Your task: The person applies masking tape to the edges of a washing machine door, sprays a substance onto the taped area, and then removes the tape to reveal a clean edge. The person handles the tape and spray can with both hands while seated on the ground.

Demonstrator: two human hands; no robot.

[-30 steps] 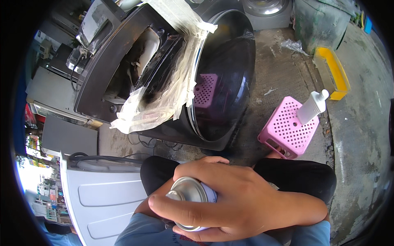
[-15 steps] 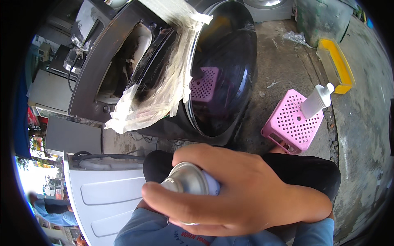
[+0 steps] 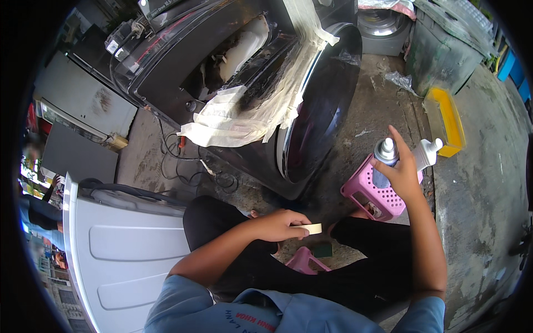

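The silver metal spray can (image 3: pixel 384 161) with its pale nozzle cap sits upright in the right hand (image 3: pixel 401 176), fingers wrapped round its body and the forefinger raised past the top, held out just above the pink perforated plastic basket (image 3: pixel 366 191) on the concrete floor (image 3: pixel 472 183). A white plastic squeeze bottle (image 3: pixel 426 152) stands in that basket, right beside the can. The left hand (image 3: pixel 280 225) is closed on a small roll of cream masking tape (image 3: pixel 312 228), down over the person's dark trousers.

Ahead lies a big dark glossy washing machine (image 3: pixel 233 83), its opening edged with crinkled cream masking paper (image 3: pixel 250 119) and its round black door (image 3: pixel 325 111) swung wide. I'd judge this as the pause between masking and spraying: tape in one hand, can in the other. To spray, the can would need bringing toward the machine with the nozzle turned to the bare patch, clear of the shiny door. Black cables (image 3: pixel 194 166) trail over the rough, stained floor.
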